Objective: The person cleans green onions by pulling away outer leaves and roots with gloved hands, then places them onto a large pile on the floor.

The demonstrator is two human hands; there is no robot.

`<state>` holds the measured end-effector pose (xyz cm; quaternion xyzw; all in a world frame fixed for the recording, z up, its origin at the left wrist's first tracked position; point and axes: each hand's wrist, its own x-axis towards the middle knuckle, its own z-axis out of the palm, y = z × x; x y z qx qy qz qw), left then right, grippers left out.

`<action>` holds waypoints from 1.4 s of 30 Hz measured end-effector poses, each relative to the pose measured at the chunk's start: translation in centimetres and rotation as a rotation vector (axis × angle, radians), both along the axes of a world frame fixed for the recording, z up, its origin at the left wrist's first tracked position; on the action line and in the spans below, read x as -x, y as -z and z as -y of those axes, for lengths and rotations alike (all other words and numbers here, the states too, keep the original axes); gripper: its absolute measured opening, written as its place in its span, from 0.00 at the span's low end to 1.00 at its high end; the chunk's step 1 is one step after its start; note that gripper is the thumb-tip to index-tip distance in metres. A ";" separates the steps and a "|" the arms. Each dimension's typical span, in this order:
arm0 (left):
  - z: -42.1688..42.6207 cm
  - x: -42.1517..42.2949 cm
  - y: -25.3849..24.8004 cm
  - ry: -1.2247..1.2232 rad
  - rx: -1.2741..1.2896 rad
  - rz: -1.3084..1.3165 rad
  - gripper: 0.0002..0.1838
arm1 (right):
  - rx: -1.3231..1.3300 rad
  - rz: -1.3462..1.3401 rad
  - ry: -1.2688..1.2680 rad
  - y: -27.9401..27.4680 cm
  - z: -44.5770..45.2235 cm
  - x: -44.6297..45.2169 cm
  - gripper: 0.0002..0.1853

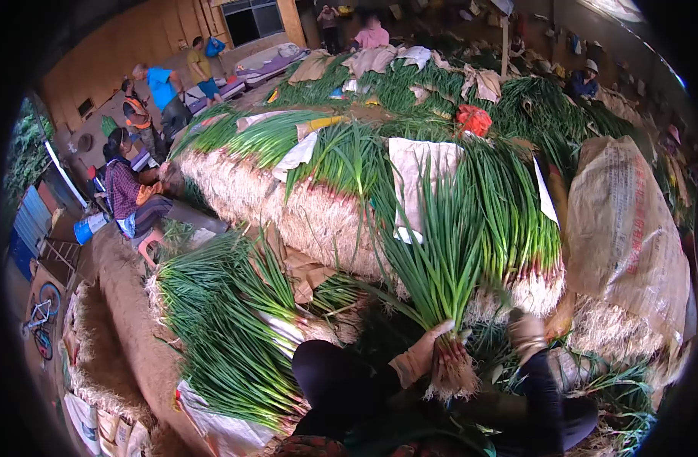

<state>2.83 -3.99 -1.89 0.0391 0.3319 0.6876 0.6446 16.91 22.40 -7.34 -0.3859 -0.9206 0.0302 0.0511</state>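
Note:
My left hand (423, 355), in a pale glove, is closed around a bunch of green onions (445, 274) just above its roots. The bunch stands nearly upright in front of me, its long leaves fanning up and its reddish stems and roots (451, 373) hanging below the hand. To its right, my gloved right hand (526, 335) is raised beside the roots of a stacked row of green onions (520, 228). Motion smears its fingers, and a blurred green streak shows just above them; whether it holds anything is unclear.
Laid green onions (227, 327) cover the left side near my knee. A long stack with roots outward (288, 206) runs behind. A large woven sack (627, 236) drapes over more bundles at right. A person in a checked shirt (124, 190) sits at left; others stand behind.

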 end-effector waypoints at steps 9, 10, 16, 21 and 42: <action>-0.4 0.5 -1.8 -0.188 -0.257 0.174 0.18 | -0.180 -1.299 0.359 -23.7 -5.4 -38.7 0.17; -0.7 0.7 -2.4 -0.167 -0.459 0.244 0.20 | -0.290 -1.262 0.476 -25.0 -3.8 -41.5 0.17; -1.6 0.7 -4.7 -0.212 -0.386 0.154 0.28 | -0.363 -0.285 0.905 -16.5 -2.0 -55.7 0.21; -2.6 0.4 -3.0 -0.349 -0.129 0.248 0.21 | 0.829 -1.075 0.537 -19.2 0.0 -21.3 0.16; -1.9 0.4 0.2 0.108 -0.071 0.066 0.25 | 0.337 -0.062 -0.700 -4.6 11.2 -0.6 0.09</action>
